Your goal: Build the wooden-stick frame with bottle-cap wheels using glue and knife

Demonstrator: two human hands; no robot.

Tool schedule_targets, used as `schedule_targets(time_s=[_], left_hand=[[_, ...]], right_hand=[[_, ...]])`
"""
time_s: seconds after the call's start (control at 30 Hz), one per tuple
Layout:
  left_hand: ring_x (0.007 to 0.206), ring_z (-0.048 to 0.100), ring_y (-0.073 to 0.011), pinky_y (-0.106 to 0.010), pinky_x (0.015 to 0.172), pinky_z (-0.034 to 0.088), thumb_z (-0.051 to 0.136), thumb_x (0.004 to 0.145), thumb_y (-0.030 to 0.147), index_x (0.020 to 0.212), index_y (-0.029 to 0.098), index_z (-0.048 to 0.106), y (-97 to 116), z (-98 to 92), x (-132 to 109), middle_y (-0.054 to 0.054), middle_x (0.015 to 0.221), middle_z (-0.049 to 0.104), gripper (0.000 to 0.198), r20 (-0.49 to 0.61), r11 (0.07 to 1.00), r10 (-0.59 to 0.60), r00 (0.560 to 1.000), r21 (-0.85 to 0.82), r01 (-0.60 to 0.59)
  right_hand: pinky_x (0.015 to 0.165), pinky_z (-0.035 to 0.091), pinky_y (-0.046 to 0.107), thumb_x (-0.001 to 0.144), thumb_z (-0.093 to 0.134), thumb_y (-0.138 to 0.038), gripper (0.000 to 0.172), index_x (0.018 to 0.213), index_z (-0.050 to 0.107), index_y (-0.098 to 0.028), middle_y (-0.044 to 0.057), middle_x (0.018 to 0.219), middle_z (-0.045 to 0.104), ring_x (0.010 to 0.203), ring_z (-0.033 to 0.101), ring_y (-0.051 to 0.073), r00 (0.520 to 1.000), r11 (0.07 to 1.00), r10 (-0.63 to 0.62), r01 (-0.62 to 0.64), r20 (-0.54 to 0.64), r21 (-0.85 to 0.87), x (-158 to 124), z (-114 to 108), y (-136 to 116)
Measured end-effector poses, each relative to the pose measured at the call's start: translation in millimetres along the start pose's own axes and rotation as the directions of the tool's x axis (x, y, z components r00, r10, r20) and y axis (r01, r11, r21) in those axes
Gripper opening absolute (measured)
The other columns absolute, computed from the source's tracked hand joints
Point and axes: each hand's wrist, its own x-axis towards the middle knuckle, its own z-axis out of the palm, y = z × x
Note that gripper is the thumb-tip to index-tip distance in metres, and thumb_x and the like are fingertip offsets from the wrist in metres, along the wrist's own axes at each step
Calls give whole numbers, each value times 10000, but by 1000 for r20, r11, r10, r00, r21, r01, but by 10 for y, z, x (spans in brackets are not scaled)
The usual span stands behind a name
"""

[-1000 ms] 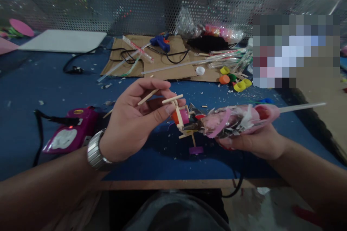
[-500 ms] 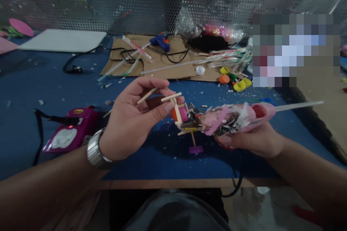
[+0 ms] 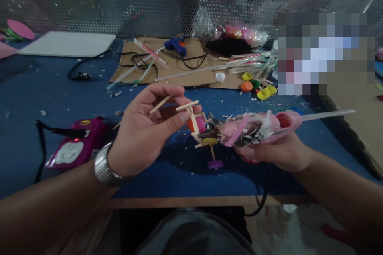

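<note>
My left hand (image 3: 149, 131), a metal watch on its wrist, pinches a small model of wooden sticks and bottle caps (image 3: 195, 124) between thumb and fingers. A loose wooden stick (image 3: 160, 104) lies across the same hand's fingers. Pink, orange, yellow and purple caps show on the model, the purple cap (image 3: 216, 164) standing out on a stick toward me. My right hand (image 3: 278, 153) is wrapped round a pink glue gun (image 3: 254, 129) smeared with glue and scraps. Its dark nozzle points left and meets or nearly meets the model's stick joint. A clear glue stick (image 3: 329, 115) juts from its rear.
Left of my hands sits a purple power box (image 3: 79, 143) with a lit red light and a plugged cable. Cardboard (image 3: 191, 73) at the back bears a blue glue gun (image 3: 176, 46) and straws. Several caps (image 3: 247, 86) lie right of it. A white board (image 3: 67, 44) is back left.
The view has shifted very slightly. Both hands keep their holds, and the glue gun's nozzle stays at the model's joint.
</note>
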Motion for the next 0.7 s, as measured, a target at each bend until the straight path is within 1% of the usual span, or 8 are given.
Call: schedule_targets(time_s=[0.1,0.17,0.23,0.3,0.37,0.47,0.6,0.7], left_hand=[[1088,850,-222,-299,978,742,1015,780,160,1010,311,814,1,-5,-5,49,940,785,340,-10,1000,-1,1000,18,2],[1095,849,-238,-336,991,746,1023,776,188,1018,311,809,2,-5,-7,44,956,789,346,-18,999,3,1000,33,-2],[1093,848,-260,-378,992,752,1038,758,216,1014,302,803,7,-1,-5,32,963,790,357,-28,999,8,1000,51,-7],[1081,849,-272,-395,974,759,1049,742,231,1002,295,797,14,5,-1,24,959,785,368,-37,998,15,999,64,-13],[1068,850,-266,-390,960,760,1047,742,227,993,294,792,19,9,3,27,952,776,364,-38,998,15,999,66,-12],[1058,851,-263,-383,940,762,1040,750,223,1001,293,789,16,9,8,25,957,774,361,-33,998,12,999,67,-10],[1077,848,-271,-353,910,764,1039,745,206,997,290,789,4,5,13,16,953,773,365,-38,998,14,999,67,-11],[1088,843,-257,-323,913,756,1021,760,166,996,290,787,-6,6,15,16,958,770,354,-40,997,8,999,77,-5]], right_hand=[[756,635,318,910,877,-298,220,1120,830,-251,-26,676,631,786,707,197,1000,1000,-7,7,-8,-1,3,5,-9],[728,630,314,914,873,-302,216,1119,834,-250,-20,673,626,794,709,205,1000,1000,-11,11,-8,-3,6,9,-17],[655,602,293,919,870,-314,207,1111,838,-244,-14,677,623,726,667,186,1000,1000,-8,8,-5,2,9,10,-20],[559,542,257,925,870,-335,209,1108,841,-240,-18,681,621,612,574,141,1000,1000,-12,12,5,20,11,7,-15],[487,469,223,930,871,-347,227,1129,840,-244,-23,699,630,547,497,102,1000,999,-28,27,15,39,11,1,-4],[443,395,192,943,863,-333,242,1174,834,-267,-26,734,646,543,496,79,999,999,-39,38,23,37,3,-7,14],[435,391,194,943,861,-348,236,1169,837,-288,-27,726,645,542,519,88,999,999,-35,34,27,36,-20,-21,35],[423,360,219,947,847,-368,244,1178,835,-290,-27,698,628,523,489,104,999,1000,-18,17,36,21,-33,-42,53]])
